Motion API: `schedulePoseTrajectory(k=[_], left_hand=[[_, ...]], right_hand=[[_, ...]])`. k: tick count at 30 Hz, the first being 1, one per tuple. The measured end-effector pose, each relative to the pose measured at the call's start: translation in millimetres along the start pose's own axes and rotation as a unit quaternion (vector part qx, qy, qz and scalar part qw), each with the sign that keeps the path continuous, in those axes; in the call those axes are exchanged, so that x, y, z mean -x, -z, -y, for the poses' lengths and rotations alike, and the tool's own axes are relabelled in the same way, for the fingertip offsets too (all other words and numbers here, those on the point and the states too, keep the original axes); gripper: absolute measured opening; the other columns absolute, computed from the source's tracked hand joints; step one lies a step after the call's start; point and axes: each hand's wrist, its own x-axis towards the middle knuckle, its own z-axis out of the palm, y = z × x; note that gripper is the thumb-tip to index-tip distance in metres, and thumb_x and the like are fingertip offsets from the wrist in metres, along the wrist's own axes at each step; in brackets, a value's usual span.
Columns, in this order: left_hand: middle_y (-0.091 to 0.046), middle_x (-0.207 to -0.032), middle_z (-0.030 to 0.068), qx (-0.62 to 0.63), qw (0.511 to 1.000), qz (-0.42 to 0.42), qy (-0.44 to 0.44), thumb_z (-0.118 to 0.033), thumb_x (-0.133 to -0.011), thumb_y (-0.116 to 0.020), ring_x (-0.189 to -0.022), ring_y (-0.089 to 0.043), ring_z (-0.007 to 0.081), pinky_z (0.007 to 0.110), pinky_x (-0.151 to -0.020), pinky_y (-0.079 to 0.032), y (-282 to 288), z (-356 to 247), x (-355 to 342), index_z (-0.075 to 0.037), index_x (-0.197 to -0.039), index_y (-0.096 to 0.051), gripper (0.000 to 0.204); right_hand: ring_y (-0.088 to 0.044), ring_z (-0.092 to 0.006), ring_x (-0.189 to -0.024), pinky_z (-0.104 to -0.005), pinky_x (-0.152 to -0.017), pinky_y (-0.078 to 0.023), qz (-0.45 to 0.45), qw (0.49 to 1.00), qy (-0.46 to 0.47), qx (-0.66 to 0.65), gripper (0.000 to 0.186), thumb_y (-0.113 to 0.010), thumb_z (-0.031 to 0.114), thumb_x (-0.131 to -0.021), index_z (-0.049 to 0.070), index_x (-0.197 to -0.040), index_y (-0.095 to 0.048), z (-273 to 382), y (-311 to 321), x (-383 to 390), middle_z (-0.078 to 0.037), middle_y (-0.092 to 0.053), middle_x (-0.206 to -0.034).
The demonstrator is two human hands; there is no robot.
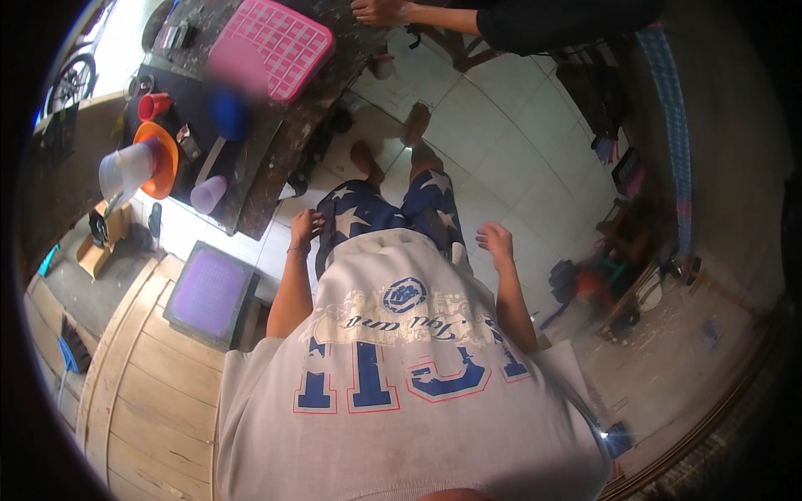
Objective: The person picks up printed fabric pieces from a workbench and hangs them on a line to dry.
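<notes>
My left hand (307, 228) hangs by my left thigh with loosely bent fingers and nothing in it. It is nearest to the dark shorts with light stars (355, 215) and apart from the worn dark table (271, 146). Beside my right hip, my right hand (495, 242) hangs with its fingers partly apart, also holding nothing. On the table's near end lies a pale purple cup (209, 194). Farther along are an orange round plate or lid (170, 171), a clear plastic container (125, 173) and a red cup (154, 106). A pink basket-like lid (288, 46) lies toward the far side.
Another person's hand (383, 12) and dark sleeve (568, 25) reach in at the far edge. A purple-topped stool (207, 292) stands left of me by wooden boards (159, 376). Pale floor tiles (493, 125) spread ahead; a cluttered rack (622, 275) is at right.
</notes>
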Motion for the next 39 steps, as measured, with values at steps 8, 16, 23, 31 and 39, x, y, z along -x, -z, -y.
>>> schedulePoseTrajectory(k=[8, 16, 23, 31, 39], left_hand=[[-0.063, -0.105, 0.0107, 0.009, 0.997, -0.008, -0.077, -0.024, -0.090, -0.043, -0.087, -0.062, 0.0208, 0.031, -0.074, -0.050, 10.1, -43.7, -16.5, 0.000, -0.114, -0.052, 0.035], [-0.063, -0.106, 0.0106, 0.006, 0.997, -0.006, -0.075, -0.027, -0.090, -0.043, -0.088, -0.063, 0.0227, 0.033, -0.075, -0.049, 25.3, -39.1, -8.9, 0.000, -0.117, -0.050, 0.038], [-0.061, -0.108, 0.0125, -0.039, 0.998, -0.026, -0.040, -0.030, -0.091, -0.041, -0.083, -0.062, 0.0224, 0.033, -0.070, -0.049, 34.1, -19.1, -11.2, 0.000, -0.121, -0.047, 0.042], [-0.062, -0.105, 0.0110, -0.024, 0.997, -0.002, -0.068, -0.030, -0.092, -0.042, -0.084, -0.062, 0.0222, 0.033, -0.072, -0.050, 34.8, -23.3, -18.3, -0.001, -0.117, -0.049, 0.039], [-0.062, -0.105, 0.0109, -0.012, 0.998, -0.009, -0.053, -0.030, -0.093, -0.041, -0.084, -0.062, 0.0219, 0.033, -0.071, -0.049, 48.2, -15.2, -18.2, -0.002, -0.119, -0.049, 0.039]], right_hand=[[-0.064, -0.0241, -0.085, -0.0333, -0.071, -0.051, -0.055, 0.996, -0.043, -0.050, 0.029, -0.053, 0.021, -0.087, 0.001, -0.108, -0.057, -49.6, 24.6, 1.9, -0.015, -0.063, -0.100], [-0.064, -0.0254, -0.084, -0.0347, -0.072, -0.052, -0.017, 0.999, 0.002, -0.048, 0.029, -0.053, 0.022, -0.087, 0.001, -0.107, -0.057, -37.7, 5.5, 8.3, -0.015, -0.063, -0.099], [-0.064, -0.0245, -0.082, -0.0331, -0.071, -0.052, -0.020, 0.998, 0.013, -0.064, 0.031, -0.054, 0.022, -0.087, 0.000, -0.108, -0.055, -26.3, 2.1, -1.1, -0.016, -0.064, -0.099], [-0.064, -0.0235, -0.081, -0.0318, -0.070, -0.052, -0.033, 0.998, 0.027, -0.054, 0.028, -0.053, 0.020, -0.087, 0.001, -0.107, -0.056, -25.4, -2.2, -5.7, -0.014, -0.064, -0.098], [-0.064, -0.0211, -0.079, -0.0303, -0.068, -0.051, -0.026, 0.999, 0.003, -0.041, 0.025, -0.053, 0.019, -0.086, 0.004, -0.105, -0.058, -25.2, -6.6, 7.2, -0.012, -0.064, -0.095]])
